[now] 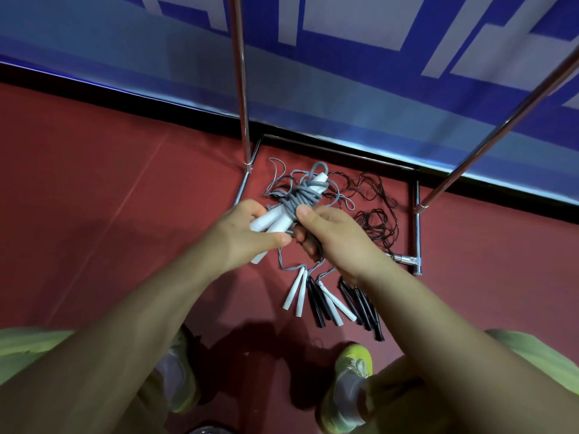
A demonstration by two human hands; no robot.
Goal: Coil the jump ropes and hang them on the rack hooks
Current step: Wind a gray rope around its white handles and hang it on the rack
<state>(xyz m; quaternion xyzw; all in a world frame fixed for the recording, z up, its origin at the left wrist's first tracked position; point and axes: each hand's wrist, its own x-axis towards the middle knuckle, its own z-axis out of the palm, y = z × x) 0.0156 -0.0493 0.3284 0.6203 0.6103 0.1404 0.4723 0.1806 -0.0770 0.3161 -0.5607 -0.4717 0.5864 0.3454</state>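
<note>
- Grey jump rope [300, 195], white handles: held in the air over the rack base, cord wound round its own handles in a tight bundle, one loop standing out at the far end.
- Left hand [247, 233]: fingers curled round the white handle ends.
- Right hand [332, 236]: thumb and fingers pinching the grey cord at the bundle's middle.
- Step in hand, judged: finishing the coil, securing the last turn.
- Next move, judged: lift the bundle by its loop to a hook; no hook is in view.
- Loose ropes [369, 211]: black and grey cords tangled on the red floor [94, 189] inside the rack base [417, 227], handles toward its near edge, still uncoiled.
</note>
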